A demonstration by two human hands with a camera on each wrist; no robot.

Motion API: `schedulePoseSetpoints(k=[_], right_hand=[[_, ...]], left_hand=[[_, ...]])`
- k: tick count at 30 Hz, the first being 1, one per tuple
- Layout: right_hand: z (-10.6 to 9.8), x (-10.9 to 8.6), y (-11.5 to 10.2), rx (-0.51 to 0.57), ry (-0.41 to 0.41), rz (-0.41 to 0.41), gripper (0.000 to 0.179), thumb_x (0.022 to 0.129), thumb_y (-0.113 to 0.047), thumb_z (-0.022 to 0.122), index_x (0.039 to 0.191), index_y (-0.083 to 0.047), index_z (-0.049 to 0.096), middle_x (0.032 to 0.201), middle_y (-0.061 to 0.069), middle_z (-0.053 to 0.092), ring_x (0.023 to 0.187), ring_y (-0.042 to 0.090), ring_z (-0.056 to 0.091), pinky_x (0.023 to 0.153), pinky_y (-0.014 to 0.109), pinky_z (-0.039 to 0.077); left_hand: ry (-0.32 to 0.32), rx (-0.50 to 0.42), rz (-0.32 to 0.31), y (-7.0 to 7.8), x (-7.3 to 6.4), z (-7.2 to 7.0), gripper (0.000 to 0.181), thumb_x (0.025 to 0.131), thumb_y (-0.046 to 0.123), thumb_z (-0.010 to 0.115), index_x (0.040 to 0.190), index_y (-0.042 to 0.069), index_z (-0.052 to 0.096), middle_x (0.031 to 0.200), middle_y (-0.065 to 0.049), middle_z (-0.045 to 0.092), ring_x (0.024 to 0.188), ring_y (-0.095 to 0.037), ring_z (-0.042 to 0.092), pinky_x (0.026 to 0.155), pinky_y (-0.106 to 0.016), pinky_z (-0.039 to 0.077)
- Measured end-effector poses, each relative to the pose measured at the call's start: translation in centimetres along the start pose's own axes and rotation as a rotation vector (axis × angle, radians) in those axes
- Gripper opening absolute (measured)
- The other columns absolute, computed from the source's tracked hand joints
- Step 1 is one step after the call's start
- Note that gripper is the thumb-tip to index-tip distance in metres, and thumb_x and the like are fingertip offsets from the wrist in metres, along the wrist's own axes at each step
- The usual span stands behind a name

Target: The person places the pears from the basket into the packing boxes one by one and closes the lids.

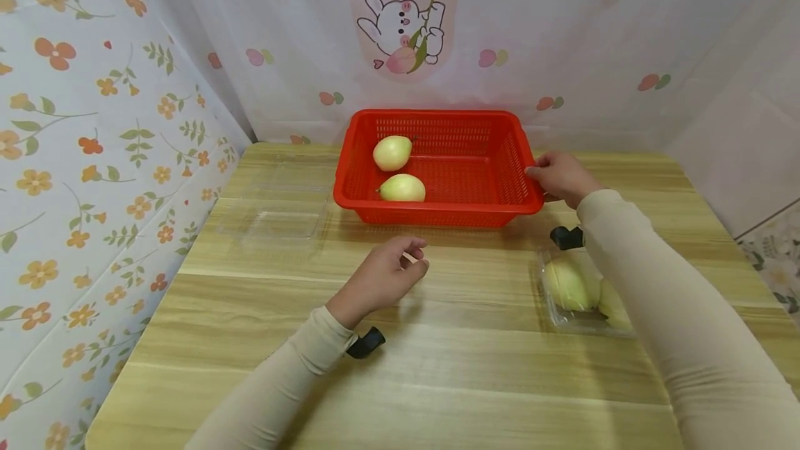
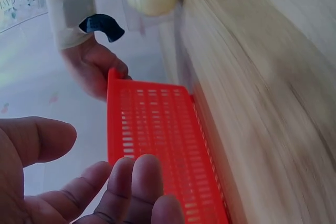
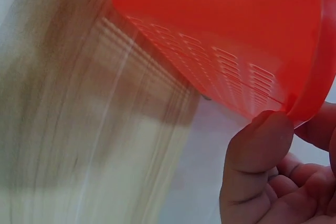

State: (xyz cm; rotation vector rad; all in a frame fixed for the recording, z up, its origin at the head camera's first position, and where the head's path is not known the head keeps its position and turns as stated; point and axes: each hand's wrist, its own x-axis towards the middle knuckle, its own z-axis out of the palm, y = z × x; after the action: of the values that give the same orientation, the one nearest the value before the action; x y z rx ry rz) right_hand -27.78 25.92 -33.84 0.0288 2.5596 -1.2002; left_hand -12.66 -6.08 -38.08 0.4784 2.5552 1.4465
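A red plastic basket (image 1: 437, 213) with slotted walls stands at the back of the table. Two pale yellow pears (image 1: 403, 188) lie in its left half. My right hand (image 1: 562, 177) pinches the rim at the basket's right end; the right wrist view shows the thumb (image 3: 262, 142) on one side of that rim and a finger on the other. In front of the basket, my left hand (image 1: 386, 274) hovers over the table, fingers loosely bent and holding nothing. The left wrist view has those fingers (image 2: 147, 177) overlapping the basket's slotted side.
Left of the basket sits a clear plastic container (image 1: 284, 225) on the wooden table (image 1: 462, 373). Another clear container (image 1: 565, 325) with pears in it is at the right, partly hidden under my right forearm. Patterned cloth (image 1: 300, 40) hangs behind the table and along its left side.
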Motion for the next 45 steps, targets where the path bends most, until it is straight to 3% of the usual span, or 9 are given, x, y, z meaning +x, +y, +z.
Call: schedulePoseSetpoints(k=[4,12,22,35,45], right_hand=[[-0.1,0.0,-0.4,-0.012,-0.001,0.014,0.037,0.104,-0.02,0.05,0.123,0.01,0.045,0.113,0.025,0.058,0.08,0.021,0.067,0.074,0.04,0.059],[-0.5,-0.2,-1.2,-0.028,-0.028,0.066,0.032,0.104,-0.019,0.052,0.119,0.008,0.044,0.108,0.023,0.059,0.081,0.024,0.065,0.076,0.042,0.059],[-0.8,-0.1,-1.3,0.012,-0.063,0.099,0.028,0.104,-0.021,0.052,0.114,0.004,0.043,0.104,0.018,0.061,0.079,0.023,0.065,0.075,0.041,0.058],[-0.8,0.4,-1.3,0.02,-0.066,0.11,0.029,0.104,-0.022,0.052,0.115,0.003,0.044,0.101,0.016,0.061,0.082,0.026,0.064,0.076,0.041,0.059],[-0.9,0.3,-1.2,0.031,-0.063,0.121,0.026,0.104,-0.021,0.052,0.112,0.003,0.043,0.1,0.016,0.061,0.076,0.023,0.064,0.072,0.039,0.059]], left_hand=[[0.029,0.025,0.012,-0.3,-0.1,-0.6,0.032,0.094,0.015,0.059,0.124,0.007,0.063,0.106,-0.001,0.063,0.087,-0.016,0.063,0.078,-0.032,0.052],[0.079,0.023,0.094,-1.1,-0.9,-1.9,0.031,0.094,0.012,0.061,0.125,0.006,0.064,0.106,-0.004,0.062,0.088,-0.017,0.063,0.081,-0.033,0.053],[0.079,0.077,0.097,-1.4,-2.2,-4.1,0.03,0.095,0.013,0.062,0.124,0.006,0.063,0.108,-0.006,0.062,0.091,-0.018,0.063,0.081,-0.036,0.053],[0.108,0.207,0.12,-1.1,-3.0,-8.3,0.028,0.095,0.012,0.061,0.122,0.005,0.06,0.114,-0.009,0.061,0.095,-0.023,0.064,0.081,-0.043,0.054],[0.122,0.305,0.131,-1.6,-3.4,-10.0,0.034,0.095,0.012,0.061,0.128,0.004,0.061,0.118,-0.009,0.062,0.094,-0.023,0.065,0.081,-0.043,0.053]])
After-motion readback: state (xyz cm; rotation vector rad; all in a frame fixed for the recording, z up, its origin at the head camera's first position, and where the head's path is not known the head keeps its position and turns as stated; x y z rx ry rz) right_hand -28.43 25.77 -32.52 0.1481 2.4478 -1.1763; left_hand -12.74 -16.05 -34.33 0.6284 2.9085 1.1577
